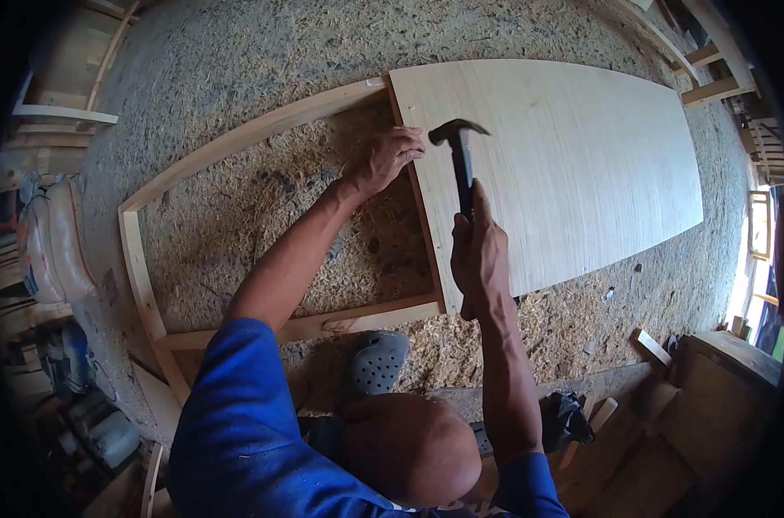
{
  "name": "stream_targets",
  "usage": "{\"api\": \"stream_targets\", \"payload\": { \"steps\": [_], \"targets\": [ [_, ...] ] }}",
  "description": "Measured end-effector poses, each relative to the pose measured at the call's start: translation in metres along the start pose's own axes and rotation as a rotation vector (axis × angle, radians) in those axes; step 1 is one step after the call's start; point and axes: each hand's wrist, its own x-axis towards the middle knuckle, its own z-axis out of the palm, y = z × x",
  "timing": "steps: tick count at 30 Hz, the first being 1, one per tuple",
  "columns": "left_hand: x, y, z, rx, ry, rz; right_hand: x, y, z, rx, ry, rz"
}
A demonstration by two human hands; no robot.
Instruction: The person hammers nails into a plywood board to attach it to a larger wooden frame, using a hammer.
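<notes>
Blue sleeves and a bare knee lie nearest, at the bottom of the view, with a holed grey shoe just beyond the knee. Past them a wooden frame lies on the ground, its left part open and its right part covered by a pale panel. Right hand has its fingers wrapped around the handle of a hammer, the index finger stretched along it. The hammer's head is over the panel near its left edge, claw to the right and blunt face towards the left hand. That hand is at the panel's edge, its fingers bent and drawn together (whether they pinch anything is too small to tell). Hammer and left hand are close, with a gap between them. Shavings litter the ground inside and around the frame. At the far left are pale sacks; at the lower right, a black bag and a box.
</notes>
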Motion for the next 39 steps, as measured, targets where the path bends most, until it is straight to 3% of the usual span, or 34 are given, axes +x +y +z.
{"api": "stream_targets", "payload": {
  "steps": [3,5,7,9,11,13,15,17,18,19,21,23,26,27,29,30,31,33,35,37,39],
  "targets": [
    [-0.002,-0.001,0.001,0.06,-0.012,-0.026,-0.007,-0.016,-0.008,0.147,0.259,-0.112],
    [-0.001,0.002,0.001,0.014,-0.001,-0.036,-0.014,-0.002,0.01,0.12,0.323,-0.162],
    [0.0,0.002,0.002,-0.027,0.016,-0.036,-0.009,0.026,0.021,-0.125,-0.008,-0.141],
    [0.0,0.0,0.002,-0.047,0.045,0.015,-0.003,0.011,0.001,-0.005,-0.118,0.085],
    [-0.003,-0.002,0.003,-0.069,0.01,-0.044,-0.005,-0.003,-0.014,0.108,-0.009,0.116],
    [0.005,-0.025,0.001,-0.028,-0.073,0.103,-0.004,-0.025,-0.036,0.151,0.221,-0.002],
    [0.005,-0.026,-0.015,-0.075,-0.158,0.078,-0.004,-0.049,-0.055,0.315,0.416,-0.08],
    [0.013,-0.007,-0.037,0.473,-0.244,0.193,-0.006,-0.075,-0.061,0.526,0.582,-0.183],
    [0.012,-0.014,-0.04,0.525,-0.409,0.129,-0.006,-0.068,-0.048,0.496,0.669,-0.262],
    [0.01,-0.017,-0.036,0.521,-0.411,0.127,-0.009,-0.033,-0.024,0.341,0.687,-0.342],
    [0.005,-0.038,-0.019,0.577,-0.228,0.224,-0.012,0.01,0.019,0.011,0.328,-0.243],
    [0.01,-0.041,-0.019,0.522,-0.193,0.232,-0.01,0.029,0.023,0.056,-0.059,0.133],
    [-0.01,-0.038,-0.01,0.464,-0.181,0.213,-0.007,-0.028,-0.022,0.3,0.233,0.09],
    [0.002,-0.039,-0.017,0.519,-0.151,0.249,-0.003,-0.037,-0.028,0.405,0.435,-0.09],
    [0.0,-0.036,-0.018,0.519,-0.152,0.244,0.002,-0.074,-0.041,0.57,0.73,-0.251],
    [0.0,-0.036,-0.019,0.537,-0.151,0.243,0.006,-0.056,-0.027,0.563,0.783,-0.345],
    [0.002,-0.035,-0.02,0.554,-0.149,0.247,-0.001,-0.022,-0.004,0.562,0.784,-0.347],
    [0.0,-0.042,-0.016,0.553,-0.127,0.272,-0.015,0.039,0.03,-0.143,0.047,-0.199],
    [0.007,-0.045,-0.018,0.562,-0.11,0.299,-0.01,0.044,0.025,-0.025,-0.073,0.08],
    [0.001,-0.039,-0.016,0.611,-0.153,0.225,0.0,0.005,-0.002,0.094,0.073,0.031],
    [0.006,-0.035,-0.022,0.612,-0.187,0.214,0.001,-0.021,-0.014,0.306,0.432,-0.115]
  ]
}}
